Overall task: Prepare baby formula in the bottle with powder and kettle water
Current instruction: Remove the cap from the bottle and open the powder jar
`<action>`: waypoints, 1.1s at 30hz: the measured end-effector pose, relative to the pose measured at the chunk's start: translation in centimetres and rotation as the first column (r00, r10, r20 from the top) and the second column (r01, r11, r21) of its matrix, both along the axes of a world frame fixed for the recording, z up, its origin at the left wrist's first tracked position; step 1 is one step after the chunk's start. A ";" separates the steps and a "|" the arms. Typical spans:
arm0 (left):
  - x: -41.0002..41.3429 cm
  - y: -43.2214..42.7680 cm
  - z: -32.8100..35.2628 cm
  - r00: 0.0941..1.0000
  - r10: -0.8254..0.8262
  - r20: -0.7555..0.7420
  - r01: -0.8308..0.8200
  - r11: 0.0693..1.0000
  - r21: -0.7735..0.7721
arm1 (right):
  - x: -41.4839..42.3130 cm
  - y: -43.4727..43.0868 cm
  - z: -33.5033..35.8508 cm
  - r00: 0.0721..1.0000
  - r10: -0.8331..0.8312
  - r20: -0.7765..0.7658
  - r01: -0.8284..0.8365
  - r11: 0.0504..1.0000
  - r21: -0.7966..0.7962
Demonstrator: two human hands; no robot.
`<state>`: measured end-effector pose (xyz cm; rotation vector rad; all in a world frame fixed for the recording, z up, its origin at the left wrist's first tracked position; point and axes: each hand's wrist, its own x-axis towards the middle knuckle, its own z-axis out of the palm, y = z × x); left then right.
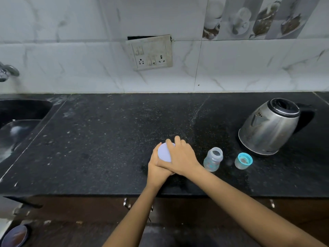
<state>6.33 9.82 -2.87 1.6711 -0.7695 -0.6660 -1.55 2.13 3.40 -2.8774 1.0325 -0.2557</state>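
A: We start on the left. We see a tap (8,71) on the wall and a dark sink (19,111) under it.

B: Then comes the black counter (99,139). On the wall behind it we see a switch plate (150,52) that hangs a bit crooked.

A: Near the front of the counter we see 2 bare hands on a tub (164,152) with a pale lid.

B: The left hand (157,169) wraps round the side of the tub. Its fingers curl tight on it.

A: The right hand (181,158) lies flat over the lid. Its fingers bend down over the far edge. It crosses over the left hand.

B: We cannot see what is in the tub.

A: Just right of the hands we see the bottle (213,159). It stands up with no top on. It looks empty.

B: Next we see its cap (243,160), clear with a blue ring. It sits near the bottle but does not touch it.

A: Last is the steel kettle (270,126), just behind the cap. Its spout points left and its lid is shut.
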 end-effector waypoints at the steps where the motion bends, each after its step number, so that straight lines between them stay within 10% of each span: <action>1: 0.1 -0.1 0.0 1.000 -0.001 0.011 0.001 1.000 0.003 | 0.3 0.0 0.0 0.999 -0.009 -0.040 0.008 1.000 -0.018; 13: 1.0 0.0 -0.1 0.998 0.004 0.064 -0.009 0.997 0.077 | 0.2 -3.5 0.0 0.930 0.368 0.021 -0.368 0.928 0.063; 20: 1.4 0.0 0.4 0.996 -0.072 0.057 0.065 0.990 0.122 | 1.1 -5.5 3.8 0.649 0.737 -0.188 -0.698 0.676 0.238; 25: 1.0 0.2 0.4 0.996 -0.082 0.017 0.081 0.993 0.083 | 1.4 -3.4 7.1 0.699 0.705 0.121 -0.671 0.588 0.452; 29: 1.1 0.3 -0.1 0.994 -0.106 0.025 0.104 0.991 0.080 | 1.8 -3.2 6.1 0.751 0.406 -0.520 -0.437 0.897 0.070; 33: 1.2 0.1 0.1 0.995 -0.096 0.022 0.093 0.988 0.121 | 2.5 -3.1 6.4 0.603 0.502 -0.619 -0.555 0.822 0.127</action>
